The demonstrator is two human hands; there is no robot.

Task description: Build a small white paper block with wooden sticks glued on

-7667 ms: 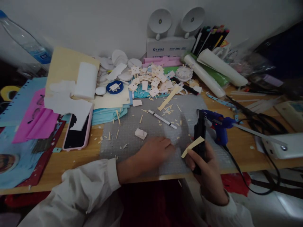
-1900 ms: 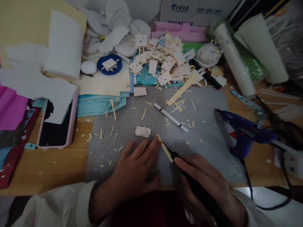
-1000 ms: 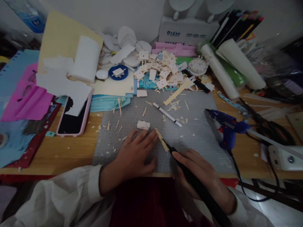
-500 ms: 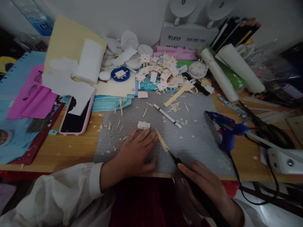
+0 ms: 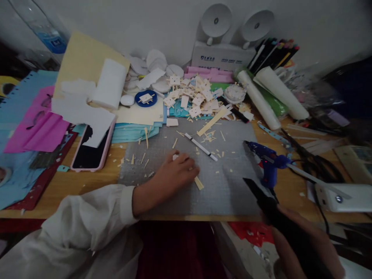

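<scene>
My left hand (image 5: 178, 171) lies on the grey cutting mat (image 5: 229, 186) with its fingers curled over a thin tan strip (image 5: 199, 183), whose end sticks out to the right of the fingers. A small white folded piece is mostly hidden under that hand. My right hand (image 5: 305, 236) is low at the right, off the mat's front edge, closed round a black craft knife (image 5: 261, 195) whose tip points up and left. A black and white pen (image 5: 201, 147) lies on the mat just beyond the left hand.
A blue glue gun (image 5: 269, 162) stands at the mat's right edge, its cable trailing off the desk. A pink-cased phone (image 5: 88, 149) lies at the left. A heap of small tan cut pieces (image 5: 194, 95), paper sheets, foam rolls (image 5: 263, 100) and markers crowd the back.
My right hand has pulled the knife away from the strip, back and to the right off the mat. My left hand has slid forward and curled over the strip and the white piece.
</scene>
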